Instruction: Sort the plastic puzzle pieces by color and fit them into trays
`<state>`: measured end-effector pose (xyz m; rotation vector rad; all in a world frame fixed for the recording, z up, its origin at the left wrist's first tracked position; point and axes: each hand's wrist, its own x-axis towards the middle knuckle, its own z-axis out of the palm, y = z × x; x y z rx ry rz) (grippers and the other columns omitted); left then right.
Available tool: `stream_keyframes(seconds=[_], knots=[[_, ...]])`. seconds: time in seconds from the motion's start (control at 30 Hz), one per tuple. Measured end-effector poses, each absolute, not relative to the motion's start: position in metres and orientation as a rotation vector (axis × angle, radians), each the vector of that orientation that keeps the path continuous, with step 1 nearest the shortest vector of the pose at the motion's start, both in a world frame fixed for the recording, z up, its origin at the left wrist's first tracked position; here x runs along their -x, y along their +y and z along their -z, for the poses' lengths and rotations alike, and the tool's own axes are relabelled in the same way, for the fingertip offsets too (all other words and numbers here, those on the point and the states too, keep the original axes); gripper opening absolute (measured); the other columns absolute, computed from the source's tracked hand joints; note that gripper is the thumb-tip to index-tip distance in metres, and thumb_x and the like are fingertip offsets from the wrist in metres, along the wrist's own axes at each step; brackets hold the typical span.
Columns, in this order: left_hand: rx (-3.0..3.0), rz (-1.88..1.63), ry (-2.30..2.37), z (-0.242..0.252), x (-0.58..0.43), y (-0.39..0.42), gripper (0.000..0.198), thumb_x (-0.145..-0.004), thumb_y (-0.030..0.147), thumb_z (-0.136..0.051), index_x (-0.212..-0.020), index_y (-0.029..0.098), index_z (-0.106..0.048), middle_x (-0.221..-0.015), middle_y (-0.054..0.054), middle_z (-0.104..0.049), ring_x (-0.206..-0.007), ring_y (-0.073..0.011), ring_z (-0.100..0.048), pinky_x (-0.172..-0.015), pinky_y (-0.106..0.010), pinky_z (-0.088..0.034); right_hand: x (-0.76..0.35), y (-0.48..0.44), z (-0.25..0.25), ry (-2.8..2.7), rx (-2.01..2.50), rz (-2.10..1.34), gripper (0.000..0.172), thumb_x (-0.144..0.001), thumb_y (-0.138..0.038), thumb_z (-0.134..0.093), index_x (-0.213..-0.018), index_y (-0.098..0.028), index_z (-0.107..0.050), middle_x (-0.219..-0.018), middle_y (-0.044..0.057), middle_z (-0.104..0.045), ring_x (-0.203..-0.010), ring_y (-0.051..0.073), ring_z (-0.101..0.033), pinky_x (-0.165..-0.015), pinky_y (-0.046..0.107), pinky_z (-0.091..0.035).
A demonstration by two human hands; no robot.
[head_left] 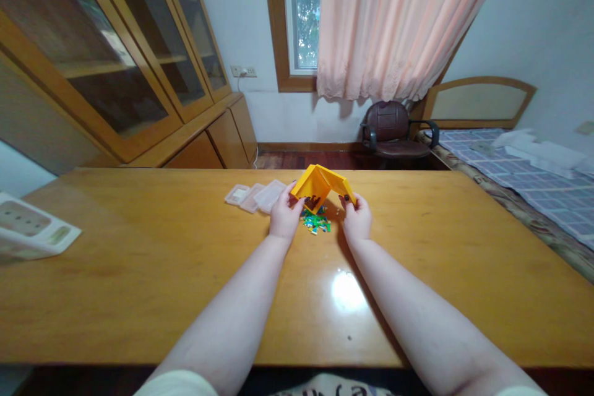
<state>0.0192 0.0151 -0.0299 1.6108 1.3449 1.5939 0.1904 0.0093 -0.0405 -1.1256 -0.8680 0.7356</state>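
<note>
A yellow hinged box (312, 185) is tipped open above the table, its two halves spread like a tent. My left hand (284, 213) grips the left half, where small dark pieces lie inside. On the other half, my right hand (357, 215) is closed round the outer edge, with a dark spot by the thumb that I cannot make out. Right below the box lies a small pile of green, blue, white and yellow building bricks (316, 221). Left of my left hand sit several clear plastic boxes (250, 195), flat on the wood.
The wooden table (162, 272) spans the width in front of me. A white plastic holder (39, 229) stands at its left edge. Beyond are a glass-fronted cabinet (139, 43), a brown office chair (392, 127) and a bed (524, 167) on the right.
</note>
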Motion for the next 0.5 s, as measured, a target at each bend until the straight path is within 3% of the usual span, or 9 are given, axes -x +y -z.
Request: stream_keyframes(seconds=[0.3,0.5], knots=[[-1.745,-1.625,1.308,0.029,-0.018,0.012,0.04,-0.079,0.025,-0.062,-0.119,0.021,-0.056,-0.117,-0.006,-0.063,-0.104,-0.0191,-0.062,-0.096,-0.035,-0.049,-0.194,0.011,0.044,-0.899,1.377,-0.781,0.031,-0.077,-0.039,-0.05,-0.089,-0.012,-0.062,-0.078,0.007,-0.068,-0.071,0.019,-0.062,-0.064,0.03,-0.047],[-1.81,-1.652,1.3,0.028,-0.018,0.01,0.037,-0.079,0.025,-0.062,-0.115,0.02,-0.059,-0.113,-0.005,-0.065,-0.102,-0.0187,-0.063,-0.094,-0.035,-0.05,-0.195,0.014,0.048,-0.995,1.415,-0.728,0.028,-0.07,-0.031,-0.054,-0.089,-0.012,-0.063,-0.076,0.006,-0.066,-0.065,0.018,-0.059,-0.059,0.028,-0.046]])
